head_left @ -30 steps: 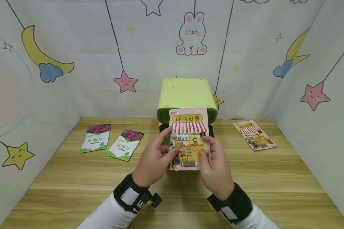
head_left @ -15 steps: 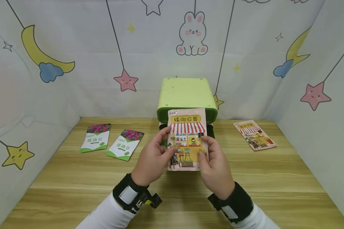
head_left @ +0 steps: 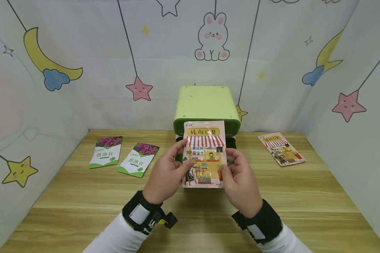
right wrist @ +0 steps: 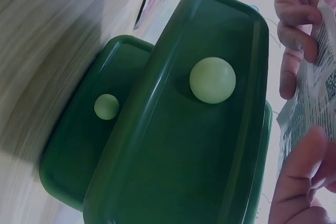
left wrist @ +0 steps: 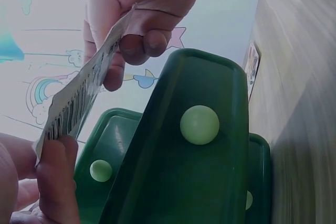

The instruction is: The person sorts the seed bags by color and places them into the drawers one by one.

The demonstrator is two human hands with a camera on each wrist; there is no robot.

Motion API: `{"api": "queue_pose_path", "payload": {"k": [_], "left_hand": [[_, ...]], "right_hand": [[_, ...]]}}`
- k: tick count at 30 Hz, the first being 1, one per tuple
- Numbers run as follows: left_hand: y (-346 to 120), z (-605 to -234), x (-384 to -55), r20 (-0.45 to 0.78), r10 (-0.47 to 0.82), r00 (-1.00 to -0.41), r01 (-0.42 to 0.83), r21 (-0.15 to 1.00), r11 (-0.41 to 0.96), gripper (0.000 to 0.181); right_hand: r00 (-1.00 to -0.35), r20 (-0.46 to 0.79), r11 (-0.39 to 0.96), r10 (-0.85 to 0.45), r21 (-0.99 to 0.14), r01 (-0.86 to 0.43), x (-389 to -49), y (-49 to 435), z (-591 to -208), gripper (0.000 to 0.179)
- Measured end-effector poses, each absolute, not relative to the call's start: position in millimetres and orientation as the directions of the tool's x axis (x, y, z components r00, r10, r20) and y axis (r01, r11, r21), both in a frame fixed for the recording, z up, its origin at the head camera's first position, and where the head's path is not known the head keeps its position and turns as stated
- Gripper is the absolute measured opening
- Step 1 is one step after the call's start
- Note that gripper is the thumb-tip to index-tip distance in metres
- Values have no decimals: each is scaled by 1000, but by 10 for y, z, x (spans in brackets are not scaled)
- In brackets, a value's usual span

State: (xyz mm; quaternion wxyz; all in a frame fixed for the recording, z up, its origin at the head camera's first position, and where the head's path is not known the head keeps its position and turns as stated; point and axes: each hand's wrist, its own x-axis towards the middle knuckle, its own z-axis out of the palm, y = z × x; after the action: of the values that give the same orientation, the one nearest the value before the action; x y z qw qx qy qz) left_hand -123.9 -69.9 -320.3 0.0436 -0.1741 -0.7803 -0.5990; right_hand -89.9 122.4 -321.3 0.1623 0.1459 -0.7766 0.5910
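Note:
A pink dwarf-sunflower seed packet (head_left: 206,142) with a striped awning printed on it is held up by both hands, its front toward the head camera. My left hand (head_left: 166,175) pinches its left edge, thumb in front and fingers behind. At the right edge, my right hand (head_left: 243,184) grips lower down with the thumb on the border. The barcoded back (left wrist: 84,90) shows in the left wrist view. Behind the packet stands a green drawer unit (head_left: 207,102). In the wrist views its middle drawer (right wrist: 178,145), with a pale round knob (right wrist: 212,80), sits forward of the others.
Two white-and-green seed packets, the outer one (head_left: 106,153) and the inner one (head_left: 138,160), lie on the wooden table (head_left: 98,211) at left. Another pink seed packet (head_left: 282,149) lies at right. Printed curtains (head_left: 114,52) surround the back and sides.
The held seed packet has shifted slightly left and a little down. My right thumb has slid from its face out to its right edge. The drawer unit and the other packets have stayed put.

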Motion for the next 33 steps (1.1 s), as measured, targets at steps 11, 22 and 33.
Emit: {"api": "queue_pose_path", "payload": {"k": [11,22,33], "left_hand": [[-800,-3378,-1366,330,207,-921,381,872,308,50],[-837,-3384,-1388,308,216,-927,363,882,301,46],[-880,-3383,-1407,282,209,-936,338,883,324,39]], "right_hand": [[-858,513,356,9,-804,-477,-1004,1385,-3270,39],[-804,587,470,95,-739,-483,-1195,1640,-3412,25],[-770,636,611,45,-628,-483,-1299,1790,-3405,20]]}}
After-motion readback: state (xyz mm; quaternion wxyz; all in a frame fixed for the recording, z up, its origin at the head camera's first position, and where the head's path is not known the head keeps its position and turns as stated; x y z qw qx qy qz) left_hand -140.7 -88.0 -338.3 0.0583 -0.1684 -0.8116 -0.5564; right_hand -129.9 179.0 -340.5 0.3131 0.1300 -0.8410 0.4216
